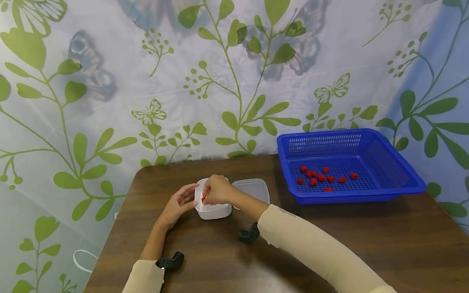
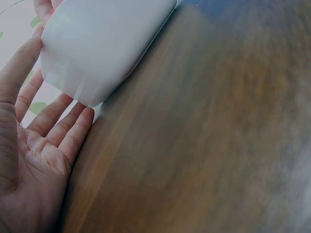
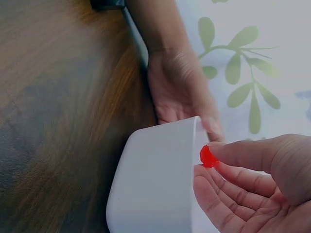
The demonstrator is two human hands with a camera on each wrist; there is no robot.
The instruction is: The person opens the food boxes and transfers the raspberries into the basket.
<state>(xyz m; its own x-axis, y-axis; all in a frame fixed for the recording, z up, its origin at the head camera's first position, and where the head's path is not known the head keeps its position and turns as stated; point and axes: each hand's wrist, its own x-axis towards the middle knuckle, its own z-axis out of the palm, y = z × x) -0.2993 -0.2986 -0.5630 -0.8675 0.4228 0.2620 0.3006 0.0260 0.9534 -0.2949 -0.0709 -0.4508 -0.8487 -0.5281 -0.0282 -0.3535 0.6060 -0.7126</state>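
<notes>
A white plastic container (image 1: 214,213) without its lid stands near the table's back edge. At its left side, my left hand (image 1: 176,207) rests fairly straight fingers and thumb against the wall and rim; the left wrist view shows this hand (image 2: 41,145) touching the container (image 2: 107,43). My right hand (image 1: 219,190) reaches over the opening. In the right wrist view, the right hand (image 3: 257,184) pinches a red raspberry (image 3: 208,157) between thumb and fingers, just at the rim of the container (image 3: 155,174). The container's floor is mostly hidden.
To the right sits a blue perforated basket (image 1: 352,197) with several raspberries (image 1: 321,177) on its bottom. A translucent lid (image 1: 255,189) lies right of the container, partly behind the right forearm. A patterned curtain (image 1: 200,121) hangs behind the brown table (image 1: 209,264).
</notes>
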